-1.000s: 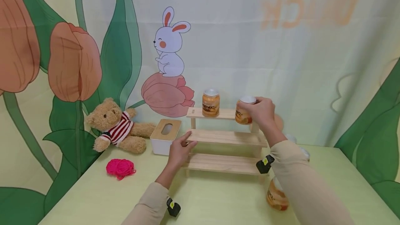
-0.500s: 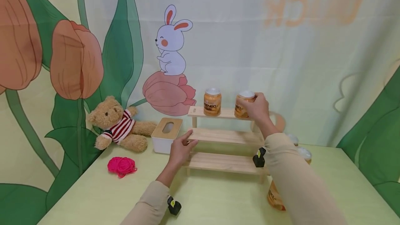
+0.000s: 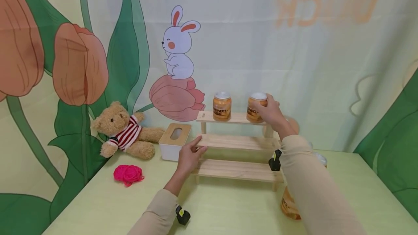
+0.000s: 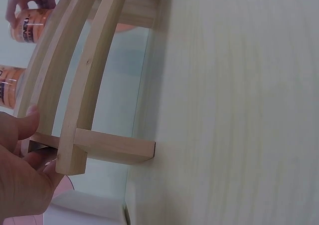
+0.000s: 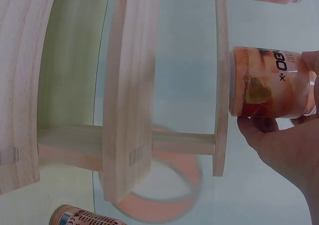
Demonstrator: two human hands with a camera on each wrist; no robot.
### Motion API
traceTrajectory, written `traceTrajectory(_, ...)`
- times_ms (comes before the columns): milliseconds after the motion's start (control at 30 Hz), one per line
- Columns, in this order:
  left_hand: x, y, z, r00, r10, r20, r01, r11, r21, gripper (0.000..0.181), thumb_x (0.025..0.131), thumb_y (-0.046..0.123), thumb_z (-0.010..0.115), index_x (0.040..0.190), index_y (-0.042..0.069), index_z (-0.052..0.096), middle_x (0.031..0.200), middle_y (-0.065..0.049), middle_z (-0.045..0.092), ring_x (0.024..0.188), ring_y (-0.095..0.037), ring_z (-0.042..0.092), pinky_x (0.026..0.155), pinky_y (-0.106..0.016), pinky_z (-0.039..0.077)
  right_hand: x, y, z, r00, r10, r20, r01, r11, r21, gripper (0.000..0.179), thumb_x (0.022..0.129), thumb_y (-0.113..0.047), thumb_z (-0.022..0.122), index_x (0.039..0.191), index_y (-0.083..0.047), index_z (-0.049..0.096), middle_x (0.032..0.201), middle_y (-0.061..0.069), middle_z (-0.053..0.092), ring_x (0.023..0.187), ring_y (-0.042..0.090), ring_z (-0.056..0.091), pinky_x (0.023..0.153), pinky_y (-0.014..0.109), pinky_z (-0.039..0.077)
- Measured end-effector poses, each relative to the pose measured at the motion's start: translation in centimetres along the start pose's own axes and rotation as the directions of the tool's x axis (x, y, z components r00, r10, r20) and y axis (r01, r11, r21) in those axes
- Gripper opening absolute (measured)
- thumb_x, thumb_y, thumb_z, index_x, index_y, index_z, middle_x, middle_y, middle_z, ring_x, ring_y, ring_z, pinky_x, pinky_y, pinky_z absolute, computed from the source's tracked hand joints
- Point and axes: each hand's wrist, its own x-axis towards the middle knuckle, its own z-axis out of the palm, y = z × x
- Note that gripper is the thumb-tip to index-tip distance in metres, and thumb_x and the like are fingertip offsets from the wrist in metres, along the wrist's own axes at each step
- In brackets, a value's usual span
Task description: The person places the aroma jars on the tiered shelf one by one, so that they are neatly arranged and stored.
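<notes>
A three-tier wooden shelf rack [image 3: 238, 142] stands on the table. My left hand [image 3: 189, 155] grips the left end of its middle tier; the left wrist view shows the thumb over the board and the fingers beneath. On the right part of the top tier, an orange-labelled jar [image 3: 254, 114] with a white lid sits upright. My right hand [image 3: 274, 113] holds this jar from its right side, and in the right wrist view the jar's base [image 5: 234, 83] is right at the top board. A matching jar [image 3: 222, 107] stands by itself on the top tier, to the left.
Another such jar [image 3: 290, 206] is at the rack's front right, partly behind my right sleeve. A further jar lid [image 3: 321, 159] shows beyond that sleeve. To the left are a tissue box [image 3: 169, 151], a teddy bear [image 3: 125, 133] and pink yarn [image 3: 128, 174].
My right hand has brought its jar from in front of the top tier back onto its right part, then slightly rightward. The left hand has stayed on the rack.
</notes>
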Motion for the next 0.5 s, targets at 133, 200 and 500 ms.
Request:
traceTrajectory(133,-0.1,-0.2,0.0,1.000,-0.004,0.001,0.004,1.000,0.002,0.052,0.092,0.021,0.075,0.141,0.015,0.060,0.125,-0.015,0.067,0.091,-0.015,0.066,0.054,-0.020,0.041,-0.3,0.1,-0.2,1.000,0.023,0.019,-0.023,1.000,-0.011,0.087,0.100,-0.042,0.057,0.158,0.000,0.008,0.150,0.029,0.029,0.135,0.041,0.037,0.107,0.054,0.037)
traceTrajectory(200,-0.1,-0.2,0.0,1.000,-0.004,-0.003,0.004,1.000,0.006,0.052,0.092,0.021,0.075,0.141,0.015,0.060,0.125,-0.015,0.067,0.094,-0.016,0.067,0.055,-0.020,0.043,-0.5,0.2,-0.3,0.999,0.041,0.018,-0.041,0.998,-0.044,0.096,0.098,-0.048,0.058,0.158,0.001,0.002,0.153,0.030,0.024,0.137,0.042,0.035,0.107,0.055,0.036)
traceTrajectory(500,-0.1,-0.1,-0.1,1.000,0.001,0.002,-0.001,1.000,0.006,0.053,0.092,0.022,0.075,0.142,0.015,0.059,0.128,-0.015,0.066,0.094,-0.017,0.067,0.055,-0.020,0.043,-2.6,-0.2,-2.1,0.998,0.060,0.024,-0.057,0.993,-0.098,0.107,0.093,-0.057,0.062,0.159,-0.002,-0.002,0.156,0.029,0.017,0.143,0.044,0.024,0.108,0.060,0.032)
